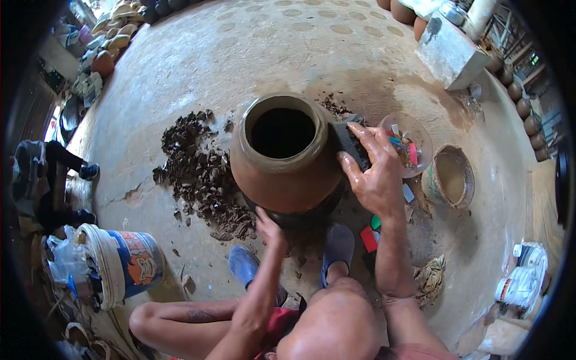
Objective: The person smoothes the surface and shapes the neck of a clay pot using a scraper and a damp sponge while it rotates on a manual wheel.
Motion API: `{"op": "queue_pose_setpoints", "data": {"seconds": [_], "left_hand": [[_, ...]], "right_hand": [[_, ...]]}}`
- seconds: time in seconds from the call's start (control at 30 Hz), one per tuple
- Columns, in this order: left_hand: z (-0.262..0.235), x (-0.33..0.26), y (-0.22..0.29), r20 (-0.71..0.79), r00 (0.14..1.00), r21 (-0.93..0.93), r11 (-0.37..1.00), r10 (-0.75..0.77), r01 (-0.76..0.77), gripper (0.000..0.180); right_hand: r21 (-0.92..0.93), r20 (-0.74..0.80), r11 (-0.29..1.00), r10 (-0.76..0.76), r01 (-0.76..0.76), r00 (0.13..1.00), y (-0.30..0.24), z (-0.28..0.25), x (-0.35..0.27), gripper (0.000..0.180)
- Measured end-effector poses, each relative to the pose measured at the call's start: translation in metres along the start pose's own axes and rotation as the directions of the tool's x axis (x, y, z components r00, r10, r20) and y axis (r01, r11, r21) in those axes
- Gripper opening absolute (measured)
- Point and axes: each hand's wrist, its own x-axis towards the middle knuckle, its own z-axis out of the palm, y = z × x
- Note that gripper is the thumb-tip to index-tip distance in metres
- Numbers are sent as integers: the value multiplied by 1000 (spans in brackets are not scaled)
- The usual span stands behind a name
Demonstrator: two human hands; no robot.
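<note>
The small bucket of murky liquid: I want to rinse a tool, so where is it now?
In the head view, the small bucket stands right of the clay pot, past the right hand, beside the round dish.

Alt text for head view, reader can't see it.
A person's right hand holds a dark pad against a round clay pot, left hand near its base. Dark clay scraps lie left of the pot; a bucket of murky liquid stands right.

I sit in a pottery workshop, with a big clay pot (288, 183) before me, dark clay scraps (195, 171) on the floor (180, 78) and round pots (523, 108) lined up to my right.
</note>
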Motion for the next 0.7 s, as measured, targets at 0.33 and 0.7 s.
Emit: {"op": "queue_pose_setpoints", "data": {"seconds": [0.33, 0.7], "left_hand": [[-15, 38, 68, 261, 910, -232, 936, 322, -264, 65], [13, -9, 22, 402, 915, -203, 977, 21, 66, 76]], "right_hand": [[59, -37, 998, 24, -22, 999, -7, -8, -36, 49], [126, -127, 984, 144, -128, 981, 12, 4, -57, 52]]}}
